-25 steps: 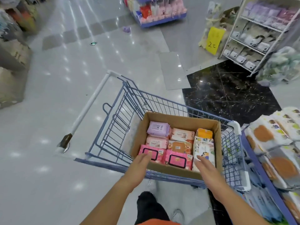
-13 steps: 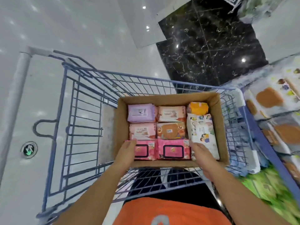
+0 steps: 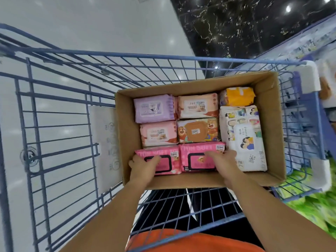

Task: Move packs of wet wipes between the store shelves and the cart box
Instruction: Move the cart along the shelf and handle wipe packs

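Note:
A cardboard box (image 3: 272, 124) sits in the blue wire cart (image 3: 145, 57), filled with several packs of wet wipes. Two pink packs lie side by side along the box's near wall. My left hand (image 3: 143, 164) grips the left pink pack (image 3: 171, 161), fingers curled over its top and thumb at its left end. My right hand (image 3: 222, 159) holds the right pink pack (image 3: 198, 160) at its right end, fingers lying across the top. Behind them lie a purple pack (image 3: 154, 108), a bear-print pack (image 3: 198, 130) and a large white pack (image 3: 243, 135).
A store shelf (image 3: 327, 88) with more packs stands close against the cart's right side, blurred. The cart's left half holds only a white sheet (image 3: 105, 142) beside the box. White and black polished floor lies beyond the cart.
The view has dropped and closed in on the box. Both hands have moved from the box's near rim down onto the two pink packs.

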`<control>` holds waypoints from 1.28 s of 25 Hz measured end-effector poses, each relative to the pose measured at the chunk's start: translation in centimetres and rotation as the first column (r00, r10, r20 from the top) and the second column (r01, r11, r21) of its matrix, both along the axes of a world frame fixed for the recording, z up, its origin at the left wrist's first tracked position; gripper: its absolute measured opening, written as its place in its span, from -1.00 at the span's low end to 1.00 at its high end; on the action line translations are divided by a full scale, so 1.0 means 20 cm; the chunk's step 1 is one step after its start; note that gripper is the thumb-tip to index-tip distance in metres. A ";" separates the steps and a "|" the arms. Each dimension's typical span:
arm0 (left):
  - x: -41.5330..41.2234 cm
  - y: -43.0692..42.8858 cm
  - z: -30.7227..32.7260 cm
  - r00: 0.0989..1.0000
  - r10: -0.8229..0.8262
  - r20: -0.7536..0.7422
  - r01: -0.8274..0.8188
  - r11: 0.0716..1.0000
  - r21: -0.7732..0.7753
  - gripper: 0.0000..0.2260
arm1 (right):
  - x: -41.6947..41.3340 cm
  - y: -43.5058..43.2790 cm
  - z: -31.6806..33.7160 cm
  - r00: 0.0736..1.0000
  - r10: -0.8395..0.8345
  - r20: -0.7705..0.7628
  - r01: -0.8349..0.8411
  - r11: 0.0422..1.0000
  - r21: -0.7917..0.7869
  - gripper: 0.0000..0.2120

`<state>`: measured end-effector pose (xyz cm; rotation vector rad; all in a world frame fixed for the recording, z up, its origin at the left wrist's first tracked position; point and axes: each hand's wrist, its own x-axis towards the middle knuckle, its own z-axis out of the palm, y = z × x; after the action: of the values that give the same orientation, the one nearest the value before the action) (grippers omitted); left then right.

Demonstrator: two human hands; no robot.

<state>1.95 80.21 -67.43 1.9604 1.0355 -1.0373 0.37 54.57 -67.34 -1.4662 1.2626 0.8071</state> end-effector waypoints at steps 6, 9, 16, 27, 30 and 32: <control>-0.06 0.04 -0.01 0.964 0.219 0.149 -0.212 0.975 -0.058 -0.03 | 0.00 -0.04 0.01 0.989 -0.116 0.087 0.119 0.992 -0.030 -0.52; -0.03 0.06 -0.01 0.941 0.331 0.073 -0.321 0.938 -0.128 0.08 | 0.00 -0.02 0.02 0.982 -0.151 0.114 0.152 0.988 -0.001 -0.62; 0.05 0.07 0.07 1.000 -0.010 -0.018 0.010 1.000 -0.009 -0.20 | 0.02 0.01 0.06 0.999 0.039 0.033 -0.032 0.978 -0.204 -0.23; 0.26 0.00 0.22 0.963 -0.236 0.132 0.253 0.959 -0.129 -0.63 | 0.15 -0.02 0.32 0.982 0.102 0.162 -0.100 0.995 -0.021 -0.63; 0.33 0.01 0.43 0.952 -0.173 0.254 0.230 0.949 -0.218 -0.62 | 0.12 -0.12 0.56 0.958 -0.020 0.288 0.012 0.999 0.031 -0.57; 0.38 -0.01 0.58 0.942 -0.125 0.313 0.212 0.941 -0.262 -0.65 | 0.07 -0.19 0.69 0.924 -0.104 0.368 0.081 0.994 0.077 -0.59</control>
<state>9.48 80.08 -55.78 1.9061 0.5235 -0.8968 1.75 50.70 -53.49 -1.4184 1.0011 0.4705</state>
